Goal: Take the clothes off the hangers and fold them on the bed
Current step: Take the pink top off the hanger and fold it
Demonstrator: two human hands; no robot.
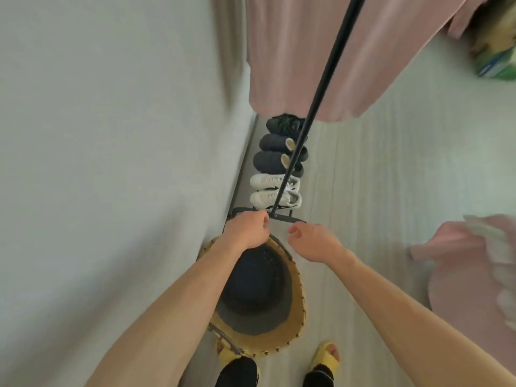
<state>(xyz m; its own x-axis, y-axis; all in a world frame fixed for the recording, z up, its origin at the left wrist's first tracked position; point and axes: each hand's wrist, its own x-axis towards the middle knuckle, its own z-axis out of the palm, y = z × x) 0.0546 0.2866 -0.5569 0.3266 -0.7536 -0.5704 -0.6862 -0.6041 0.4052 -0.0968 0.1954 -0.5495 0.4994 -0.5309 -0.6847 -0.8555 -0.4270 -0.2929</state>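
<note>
Inventory from the head view, left to right.

1. Pale wall (pixel 97 163): fills the left side.
2. Beige curtain (pixel 226 37): a narrow strip at the far end of the wall.
3. Left hand (pixel 247 230): fingers curled into a fist above the far rim of the hats. I cannot tell whether it grips anything.
4. Straw hat (pixel 296 311): lies near, beneath the left forearm, with a dark hat (pixel 257 286) nested on top of it.
5. Footwear in a row along the wall, just beyond the hands: a pair of white sneakers (pixel 268 191) nearest, then dark padded slippers (pixel 272 152), and black shoes (pixel 282 124) farthest.
6. Pink garment (pixel 293 65): the task's thing I can see best. It hangs at the far centre, and its hem ends above the black shoes. Its top is out of view.
7. Black pole (pixel 321 88): runs diagonally from the far top edge down to a dark foot bar just beyond the hands, and crosses in front of the garment and the shoes.
8. Right hand (pixel 312 243): just right of the left hand and apart from it. Its fingers are loosely curled and I see nothing in them.
9. Yellow slippers (pixel 328 354): on the person's feet, at the near edge.
10. Pale floor (pixel 391 177): centre to right.
11. Pink clothes (pixel 460 261): a blurred heap at the right edge with a white piece (pixel 491 236) on it. I cannot tell what it lies on.
12. Colourful bag (pixel 494 51): far right corner, blurred.
</note>
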